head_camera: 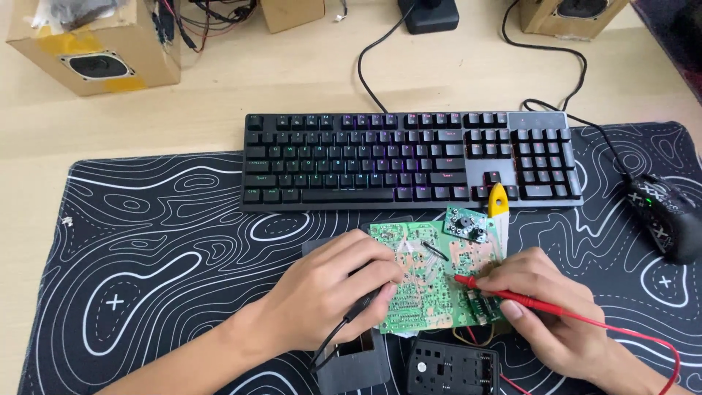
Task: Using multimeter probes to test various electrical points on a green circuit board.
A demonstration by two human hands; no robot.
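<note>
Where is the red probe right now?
In the head view the red probe is lower right, held in the right hand, its tip on the green circuit board just below the keyboard.

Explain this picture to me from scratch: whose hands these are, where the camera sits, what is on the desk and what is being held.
There is no machine here, just one person's two bare hands, filmed by a camera worn on that person's head and looking down at a desk.

On the desk lies a black mat with white wavy lines. On it sit a black keyboard, a mouse at the right, and a green circuit board in front of the person.

The left hand holds a black probe against the board; the right hand holds a red probe there too. Each probe trails a wire. A yellow-tipped tool lies by the board, with dark boxes below it. Cardboard speakers stand behind.
</note>
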